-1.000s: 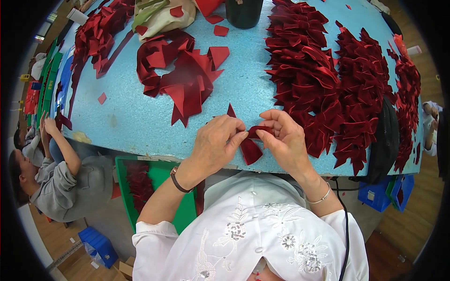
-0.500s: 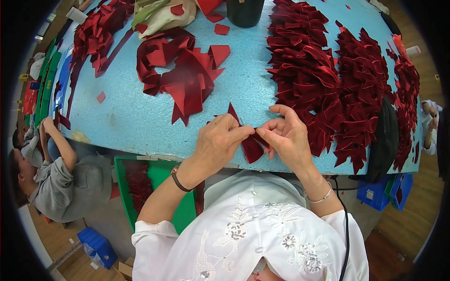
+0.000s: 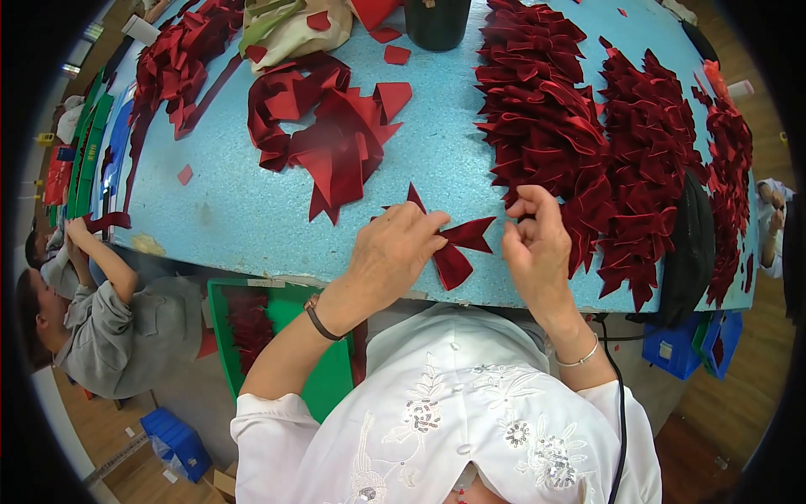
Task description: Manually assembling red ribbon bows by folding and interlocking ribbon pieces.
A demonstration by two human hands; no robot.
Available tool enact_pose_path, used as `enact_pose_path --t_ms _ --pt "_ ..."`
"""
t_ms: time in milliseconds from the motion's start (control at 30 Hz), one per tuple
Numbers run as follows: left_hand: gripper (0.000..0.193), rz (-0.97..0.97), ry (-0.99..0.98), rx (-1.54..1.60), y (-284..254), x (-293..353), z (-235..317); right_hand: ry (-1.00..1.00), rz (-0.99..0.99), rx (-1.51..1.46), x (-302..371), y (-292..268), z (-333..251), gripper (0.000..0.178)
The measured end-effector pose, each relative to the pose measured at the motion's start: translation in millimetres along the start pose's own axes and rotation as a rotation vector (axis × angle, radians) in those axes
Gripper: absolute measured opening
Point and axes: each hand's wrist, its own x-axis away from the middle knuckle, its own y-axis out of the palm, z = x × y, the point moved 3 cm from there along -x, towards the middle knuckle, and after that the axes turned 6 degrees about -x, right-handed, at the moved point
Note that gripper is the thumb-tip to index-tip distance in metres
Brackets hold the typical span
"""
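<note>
A dark red velvet ribbon bow (image 3: 456, 262) lies at the table's near edge, its pointed tails spread out. My left hand (image 3: 395, 256) is closed over the bow's left part and middle, pinching it and hiding some of it. Just right of the bow, apart from it, my right hand (image 3: 539, 248) is raised with its fingers loosely bent and apart; I see nothing in it. Beyond the right hand, long rows of finished-looking red bows (image 3: 541, 109) are packed closely together. A loose heap of cut red ribbon pieces (image 3: 348, 151) sits farther off to the left.
A black cup (image 3: 437, 25) and a cream cloth bag (image 3: 315, 34) stand at the far side. Another ribbon pile (image 3: 180, 67) lies far left. Below the table edge is a green bin (image 3: 323, 382). A person in grey (image 3: 117, 336) works at the left with red ribbon.
My right hand has let go of the bow and drawn back to the right, uncovering its right tail. My left hand keeps its hold. The person at the left has raised a red ribbon.
</note>
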Motion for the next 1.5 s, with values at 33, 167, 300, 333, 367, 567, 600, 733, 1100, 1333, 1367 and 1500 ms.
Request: enact_pose_path --t_ms 33,167,300,333,367,567,600,733,1100,1333,1367,1500 --pt "0.027 -0.003 -0.027 0.038 -0.2 0.5 -2.2 -0.057 0.011 0.003 1.2 -3.9 -5.8 0.038" --pt "0.029 -0.015 0.020 0.023 0.8 5.2 -6.3 -0.232 -0.001 -0.008 3.0 -9.0 -21.4 0.031" --pt "0.029 -0.012 0.089 -0.041 2.1 4.8 -4.4 -0.324 -0.103 -0.077 3.9 2.0 -26.1 0.027" --pt "0.029 -0.009 0.105 -0.058 2.2 4.4 -3.5 -0.291 -0.120 -0.105 4.1 5.4 -23.3 0.026" --pt "0.029 -0.010 0.104 -0.060 1.9 3.8 -2.7 -0.258 -0.138 -0.134 4.2 9.2 -20.7 0.026" --pt "0.027 0.003 0.102 -0.096 0.9 2.3 1.4 -0.061 -0.254 -0.188 -8.7 28.0 -8.6 0.024" --pt "0.026 0.007 0.100 -0.088 1.4 2.2 1.8 0.012 -0.259 -0.171 -12.1 25.3 -7.4 0.023" --pt "0.025 0.023 0.018 -0.028 3.3 2.8 -1.0 0.084 -0.207 -0.163 -17.9 17.0 1.9 0.021" --pt "0.021 0.031 0.096 -0.081 3.0 4.3 -0.9 -0.056 -0.174 -0.295 -9.5 13.7 -15.2 0.018" --pt "0.016 0.078 0.075 -0.095 3.4 5.8 2.8 0.071 -0.276 -0.277 -11.9 32.7 -5.6 0.018" --pt "0.016 0.083 0.065 -0.082 3.3 5.9 3.0 0.059 -0.262 -0.265 -11.3 33.1 -4.2 0.018" --pt "0.017 0.095 0.044 -0.013 5.3 6.5 -0.3 0.026 -0.197 -0.229 -12.2 22.5 -1.1 0.017"
